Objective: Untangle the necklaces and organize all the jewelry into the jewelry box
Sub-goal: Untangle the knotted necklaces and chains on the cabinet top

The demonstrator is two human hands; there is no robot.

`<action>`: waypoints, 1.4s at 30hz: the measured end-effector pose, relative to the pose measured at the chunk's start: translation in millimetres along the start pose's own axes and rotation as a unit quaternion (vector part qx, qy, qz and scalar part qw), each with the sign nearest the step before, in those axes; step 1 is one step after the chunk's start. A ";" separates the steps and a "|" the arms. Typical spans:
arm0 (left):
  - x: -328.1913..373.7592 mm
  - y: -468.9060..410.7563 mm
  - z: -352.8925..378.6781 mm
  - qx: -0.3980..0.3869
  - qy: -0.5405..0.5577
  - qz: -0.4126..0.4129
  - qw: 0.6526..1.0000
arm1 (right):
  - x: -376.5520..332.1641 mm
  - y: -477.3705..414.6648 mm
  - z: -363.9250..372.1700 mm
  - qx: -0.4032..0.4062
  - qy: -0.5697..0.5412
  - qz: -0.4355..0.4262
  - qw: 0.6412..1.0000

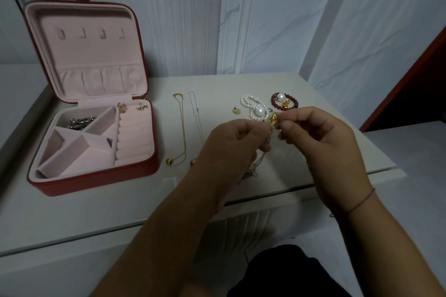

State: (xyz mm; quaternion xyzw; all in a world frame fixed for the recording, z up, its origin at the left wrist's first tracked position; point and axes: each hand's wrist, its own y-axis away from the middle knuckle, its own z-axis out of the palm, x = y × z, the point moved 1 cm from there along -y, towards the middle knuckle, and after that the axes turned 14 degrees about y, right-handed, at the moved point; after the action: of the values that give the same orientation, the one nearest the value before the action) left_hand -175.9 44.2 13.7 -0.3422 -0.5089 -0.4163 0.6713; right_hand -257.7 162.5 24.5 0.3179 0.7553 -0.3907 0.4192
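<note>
Silver necklace lower end hidden behind left hand; pinched necklace tangle too small to resolve

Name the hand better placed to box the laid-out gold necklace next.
Left, probably: though both pinch the tangled chain, the left hand is nearer the gold necklace and jewelry box than the right hand.

The jewelry box is showing a smooth red leather-like shell and matt pink velvety lining. At its three o'clock, a gold metal chain and a silvery chain are glinting on the smooth white worktop; pearl beads are gleaming glossy.
</note>
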 end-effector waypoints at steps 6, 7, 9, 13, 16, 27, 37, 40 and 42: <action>-1.4 0.0 -1.1 -0.012 -0.027 0.029 0.999 | 4.6 -0.6 0.3 -0.039 -0.153 0.100 0.982; -1.7 -0.2 -0.8 -0.008 -0.026 0.028 0.999 | 5.4 -0.8 1.2 -0.043 -0.191 0.124 0.973; -2.7 -0.7 0.2 0.002 -0.024 0.023 0.999 | 6.2 -1.3 3.0 -0.052 -0.241 0.153 0.957; -3.7 -2.1 0.2 0.038 0.005 0.013 0.999 | 6.5 -2.0 3.7 -0.067 -0.241 0.150 0.956; -3.8 -2.3 0.9 0.048 0.028 0.005 0.998 | 4.7 -1.8 5.5 -0.084 -0.245 0.145 0.955; -8.2 -3.2 -2.9 0.040 0.073 -0.049 0.995 | 5.2 -1.7 2.9 -0.074 -0.322 0.163 0.930; -6.1 -8.0 -7.5 0.068 0.287 -0.078 0.952 | 8.7 0.8 -2.9 -0.080 -0.005 0.013 0.997; -5.9 -6.9 -6.9 0.066 0.242 -0.067 0.966 | 10.1 2.2 -2.2 -0.110 0.085 0.016 0.990; -5.2 -5.6 -5.8 0.063 0.193 -0.059 0.977 | 9.7 2.1 -1.4 -0.112 0.112 0.031 0.987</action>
State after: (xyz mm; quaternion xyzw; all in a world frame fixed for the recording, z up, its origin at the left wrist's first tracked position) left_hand -179.4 37.9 7.5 -0.1817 -0.4143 -0.4804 0.7513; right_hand -260.9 166.3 15.7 0.3345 0.8261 -0.2525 0.3767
